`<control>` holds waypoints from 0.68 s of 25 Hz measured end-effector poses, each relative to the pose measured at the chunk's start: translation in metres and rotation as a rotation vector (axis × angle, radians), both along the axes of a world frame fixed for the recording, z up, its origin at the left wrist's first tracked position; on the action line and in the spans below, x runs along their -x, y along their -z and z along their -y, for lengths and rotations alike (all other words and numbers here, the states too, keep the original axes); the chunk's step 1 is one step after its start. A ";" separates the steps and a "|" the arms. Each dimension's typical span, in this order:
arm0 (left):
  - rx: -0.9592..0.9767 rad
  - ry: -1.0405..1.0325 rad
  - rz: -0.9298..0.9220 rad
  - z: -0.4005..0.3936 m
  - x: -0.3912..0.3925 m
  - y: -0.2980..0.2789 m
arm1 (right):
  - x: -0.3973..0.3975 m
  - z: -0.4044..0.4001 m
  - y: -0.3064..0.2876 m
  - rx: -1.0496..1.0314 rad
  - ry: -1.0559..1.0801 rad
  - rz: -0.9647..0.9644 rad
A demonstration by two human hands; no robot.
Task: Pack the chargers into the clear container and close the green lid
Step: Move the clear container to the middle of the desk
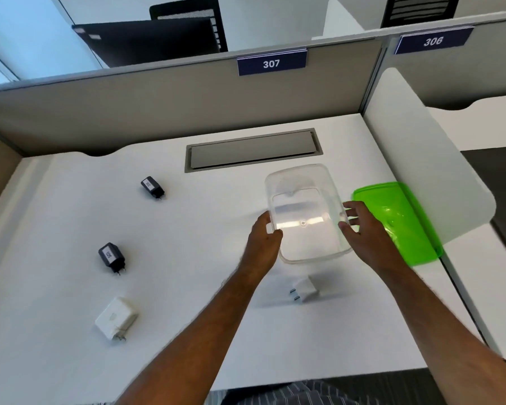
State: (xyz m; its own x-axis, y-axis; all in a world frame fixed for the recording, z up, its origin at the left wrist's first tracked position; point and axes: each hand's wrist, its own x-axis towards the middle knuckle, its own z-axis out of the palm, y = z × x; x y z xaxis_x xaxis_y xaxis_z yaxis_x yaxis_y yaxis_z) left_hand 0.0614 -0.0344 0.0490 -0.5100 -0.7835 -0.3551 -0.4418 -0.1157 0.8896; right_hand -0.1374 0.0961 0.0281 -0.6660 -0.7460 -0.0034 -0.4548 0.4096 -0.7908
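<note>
The clear container [304, 211] sits open and empty on the white desk, right of centre. My left hand [265, 238] grips its left rim, thumb over the edge. My right hand [362, 226] is at its right wall with fingers spread, touching or nearly touching it. The green lid [400, 223] lies just right of the container, leaning against the white side divider. Two black chargers lie on the left, one far [152, 187] and one nearer [111, 257]. A flat white charger [116, 317] lies at the near left. A small white charger [304, 290] rests just in front of the container.
A grey cable hatch [253, 149] is set into the desk behind the container. Grey partition walls [158, 106] close the back. The white side divider [421, 159] bounds the right. A dark object [503, 194] lies on the neighbouring desk.
</note>
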 end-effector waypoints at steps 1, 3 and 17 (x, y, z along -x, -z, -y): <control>0.012 -0.010 0.005 0.005 -0.009 -0.001 | -0.007 0.006 0.000 -0.002 -0.019 0.002; 0.023 -0.034 0.020 0.016 -0.027 0.000 | -0.021 0.018 0.002 -0.012 -0.060 0.003; 0.039 -0.158 0.129 0.081 -0.158 0.019 | -0.141 0.087 0.012 -0.163 -0.246 0.055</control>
State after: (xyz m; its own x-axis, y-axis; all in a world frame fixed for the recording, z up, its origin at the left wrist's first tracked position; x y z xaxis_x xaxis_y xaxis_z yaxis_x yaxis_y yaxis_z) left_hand 0.2194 -0.1152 0.0302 -0.3316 -0.8647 -0.3772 -0.5319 -0.1589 0.8318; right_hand 0.0032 0.0093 0.0156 -0.4609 -0.8715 -0.1676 -0.5140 0.4161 -0.7501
